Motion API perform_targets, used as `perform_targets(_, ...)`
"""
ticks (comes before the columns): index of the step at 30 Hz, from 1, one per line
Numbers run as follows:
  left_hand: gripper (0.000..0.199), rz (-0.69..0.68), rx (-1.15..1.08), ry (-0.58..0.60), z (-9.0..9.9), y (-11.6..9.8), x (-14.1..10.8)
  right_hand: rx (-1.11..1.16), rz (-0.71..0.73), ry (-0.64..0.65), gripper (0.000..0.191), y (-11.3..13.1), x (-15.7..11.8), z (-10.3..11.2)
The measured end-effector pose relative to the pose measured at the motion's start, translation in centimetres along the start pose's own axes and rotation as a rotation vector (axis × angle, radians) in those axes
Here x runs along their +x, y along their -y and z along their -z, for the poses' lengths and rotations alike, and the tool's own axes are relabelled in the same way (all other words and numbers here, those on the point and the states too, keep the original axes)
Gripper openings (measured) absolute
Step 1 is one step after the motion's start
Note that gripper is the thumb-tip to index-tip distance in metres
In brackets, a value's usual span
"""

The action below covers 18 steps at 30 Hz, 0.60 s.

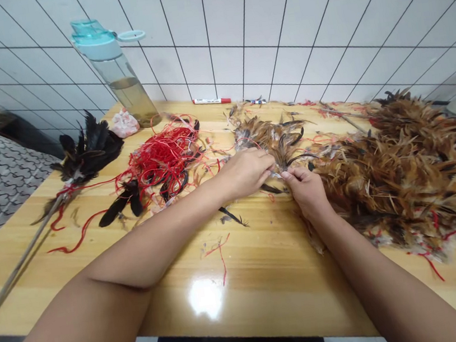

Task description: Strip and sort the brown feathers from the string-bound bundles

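Observation:
Near the middle of the table, my right hand (307, 187) pinches the base of a small bunch of brown feathers (280, 152) that fans upward from the fingers. Close to its left, my left hand (249, 171) has its fingers pressed together at the pale quill ends; what exactly lies between them is hidden. Behind both hands lies a loose pile of brown feathers (265, 132). A tangled heap of red string (162, 155) with a few black feathers is left of my left hand.
A stick with black feathers (91, 148) tied on lies at the left. Behind stand a water bottle (130, 91), crumpled pink-white plastic (124, 123) and a red marker (212, 101). Large brown feather bundles (385, 177) cover the right side. A tiled wall (267, 24) bounds the back.

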<state>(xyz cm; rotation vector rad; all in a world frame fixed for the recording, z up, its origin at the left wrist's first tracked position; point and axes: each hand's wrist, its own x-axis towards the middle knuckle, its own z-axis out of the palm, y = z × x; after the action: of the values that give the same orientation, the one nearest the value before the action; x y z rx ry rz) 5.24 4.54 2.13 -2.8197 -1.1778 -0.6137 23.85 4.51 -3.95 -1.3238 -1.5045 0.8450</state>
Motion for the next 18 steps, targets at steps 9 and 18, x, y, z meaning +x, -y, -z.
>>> perform_targets(9, 0.023, -0.034, 0.254, -0.048, 0.18, -1.09, -0.14, -0.115, 0.053, 0.078, 0.021, 0.06, 0.02, 0.04)
perform_targets(18, 0.025, -0.031, 0.209, -0.140, 0.12, -1.04, -0.16, -0.032, 0.066, 0.134, 0.020, 0.31, 0.12, 0.06)
